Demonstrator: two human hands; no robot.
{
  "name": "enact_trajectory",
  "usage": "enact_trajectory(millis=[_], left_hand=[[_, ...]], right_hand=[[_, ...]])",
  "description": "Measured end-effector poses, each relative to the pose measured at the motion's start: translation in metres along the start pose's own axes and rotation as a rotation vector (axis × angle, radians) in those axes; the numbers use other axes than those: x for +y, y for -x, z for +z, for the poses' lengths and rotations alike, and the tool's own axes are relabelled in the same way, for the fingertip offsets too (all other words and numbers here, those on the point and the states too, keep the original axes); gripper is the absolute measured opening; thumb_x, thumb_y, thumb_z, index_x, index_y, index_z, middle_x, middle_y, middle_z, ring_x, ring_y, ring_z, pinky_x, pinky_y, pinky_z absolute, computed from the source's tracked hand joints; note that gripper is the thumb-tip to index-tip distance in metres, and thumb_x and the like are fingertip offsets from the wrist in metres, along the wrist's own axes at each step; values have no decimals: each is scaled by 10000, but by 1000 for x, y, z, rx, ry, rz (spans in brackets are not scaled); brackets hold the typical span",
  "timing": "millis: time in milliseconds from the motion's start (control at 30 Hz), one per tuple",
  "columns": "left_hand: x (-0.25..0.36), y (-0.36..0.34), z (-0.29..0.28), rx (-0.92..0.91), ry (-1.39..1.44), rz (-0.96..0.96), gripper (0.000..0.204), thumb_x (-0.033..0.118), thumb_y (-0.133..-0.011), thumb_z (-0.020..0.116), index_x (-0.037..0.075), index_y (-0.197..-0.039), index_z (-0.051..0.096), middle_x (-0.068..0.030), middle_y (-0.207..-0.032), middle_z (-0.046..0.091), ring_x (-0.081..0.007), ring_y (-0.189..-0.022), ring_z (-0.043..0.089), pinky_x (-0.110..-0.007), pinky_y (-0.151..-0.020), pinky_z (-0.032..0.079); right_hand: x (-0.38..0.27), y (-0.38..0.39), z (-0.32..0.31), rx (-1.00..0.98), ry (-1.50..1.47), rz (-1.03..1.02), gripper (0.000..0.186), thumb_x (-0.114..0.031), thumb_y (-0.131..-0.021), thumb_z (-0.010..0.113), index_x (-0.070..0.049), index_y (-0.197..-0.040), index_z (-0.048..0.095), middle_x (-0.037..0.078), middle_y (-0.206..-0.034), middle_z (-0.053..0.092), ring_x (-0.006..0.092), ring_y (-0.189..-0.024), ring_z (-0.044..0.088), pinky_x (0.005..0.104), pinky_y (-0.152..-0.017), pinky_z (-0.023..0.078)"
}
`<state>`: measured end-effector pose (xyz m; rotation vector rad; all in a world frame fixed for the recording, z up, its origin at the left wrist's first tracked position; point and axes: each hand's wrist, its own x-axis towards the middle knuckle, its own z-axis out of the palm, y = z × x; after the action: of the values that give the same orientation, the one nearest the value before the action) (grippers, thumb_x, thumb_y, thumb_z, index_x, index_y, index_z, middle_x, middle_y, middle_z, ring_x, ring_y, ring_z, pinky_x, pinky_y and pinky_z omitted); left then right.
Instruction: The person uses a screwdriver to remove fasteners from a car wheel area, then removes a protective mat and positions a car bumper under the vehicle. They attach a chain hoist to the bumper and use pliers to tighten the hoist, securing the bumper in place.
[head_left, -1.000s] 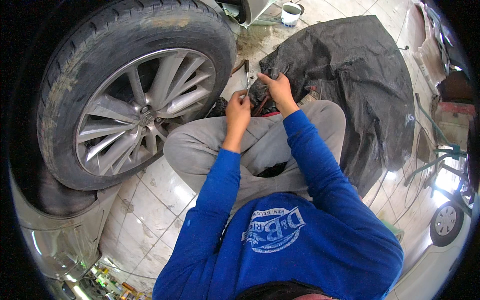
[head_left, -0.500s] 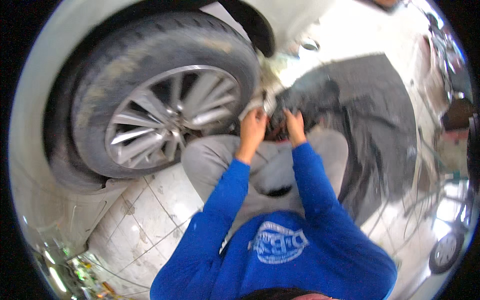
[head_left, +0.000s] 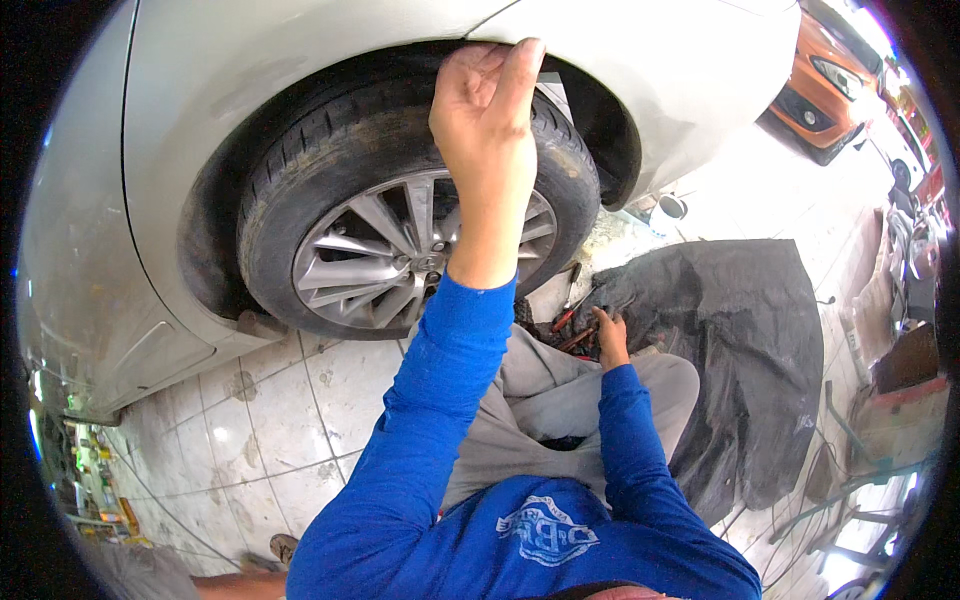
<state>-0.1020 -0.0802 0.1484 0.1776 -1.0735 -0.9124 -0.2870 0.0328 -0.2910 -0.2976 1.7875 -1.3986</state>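
My left hand (head_left: 488,100) is raised to the lip of the wheel arch on a pale car fender (head_left: 330,45). Its fingers curl at the edge, with the thumb pointing up against the panel. Below and behind that forearm stands the car's wheel, a dirty black tyre (head_left: 272,225) on a silver spoked rim (head_left: 345,272). Low by my knee, my right hand (head_left: 612,338) is closed beside some red-handled tools (head_left: 564,318); what it holds, if anything, is too small to make out. The tools lie at the edge of a black sheet (head_left: 750,330).
A small round container (head_left: 668,212) stands on the tiled floor (head_left: 270,425) past the wheel. An orange car (head_left: 822,85) is parked at the far right. Stands, hoses and parts line the right side. Another person's leg (head_left: 240,585) shows at lower left.
My left hand has risen from beside my right hand, over my lap, up to the fender's edge. My right hand stays low near the tools. The view has tilted up toward the car.
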Motion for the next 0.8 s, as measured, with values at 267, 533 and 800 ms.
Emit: enact_trajectory(millis=[267, 533, 800], left_hand=[[-4, -16, 17, 81, 51, -96, 157, 85, -950, 727, 10, -1042, 623, -74, -974, 660, -182, -824, 697, -300, -678, 635], [-7, -9, 23, 136, 108, -28, 275, 69, -912, 771, -69, -1059, 583, -163, -966, 685, -248, -818, 731, -380, -745, 670], [6, 2, 31, 247, -67, -21, 222, 81, -933, 745, -63, -1012, 595, -145, -945, 673, -206, -787, 710, -335, -720, 649]], right_hand=[[4, -13, -15, 2, 36, -89, 709, -328, -881, 753, 127, -1372, 518, 202, -1215, 680, 291, -1084, 655, 381, -930, 500], [-7, -13, -15, 46, 33, -120, 552, -298, -884, 744, 78, -1259, 590, 185, -1125, 689, 289, -1034, 660, 357, -907, 506], [-8, 3, 8, 28, 30, -115, 329, -242, -903, 751, -25, -1091, 590, 58, -811, 630, 172, -595, 599, 331, -510, 473]])
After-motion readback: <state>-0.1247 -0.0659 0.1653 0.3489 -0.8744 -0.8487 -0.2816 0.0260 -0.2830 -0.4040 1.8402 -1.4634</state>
